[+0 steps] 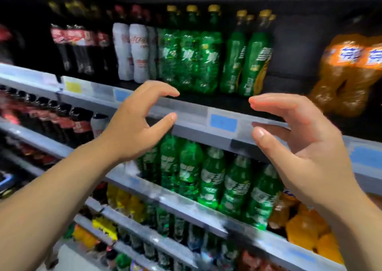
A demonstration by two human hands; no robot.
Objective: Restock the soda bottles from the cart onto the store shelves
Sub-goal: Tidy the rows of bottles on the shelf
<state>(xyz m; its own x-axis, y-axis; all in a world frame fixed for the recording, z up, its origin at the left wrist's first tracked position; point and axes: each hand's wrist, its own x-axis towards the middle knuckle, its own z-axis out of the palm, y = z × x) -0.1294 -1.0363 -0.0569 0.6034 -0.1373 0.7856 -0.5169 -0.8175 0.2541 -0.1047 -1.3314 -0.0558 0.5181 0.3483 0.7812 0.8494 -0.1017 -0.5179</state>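
Left hand [132,123] and right hand [299,138]: each grip spread apart, fingers curled, empty, raised before the shelf rail [192,113] without clearly touching it. Green soda bottles [192,59] stand on the shelf at 12 o'clock; a lower row of green bottles [213,177] sits at 6 o'clock. Orange bottles [347,72] at 2 o'clock; cola bottles [72,47] at 10 o'clock.

Occluded, cropped and blurred regions — head view.
The left hand [136,121] hides the tops of the green bottles [208,179] on the middle shelf, and the right hand [306,146] covers part of the shelf rail [192,121]. Both forearms run off the lower edge. The blue price tags [223,122] are unreadable. The orange bottles [349,72] are cut by the right edge — cola bottles [70,45] at left blur into darkness.
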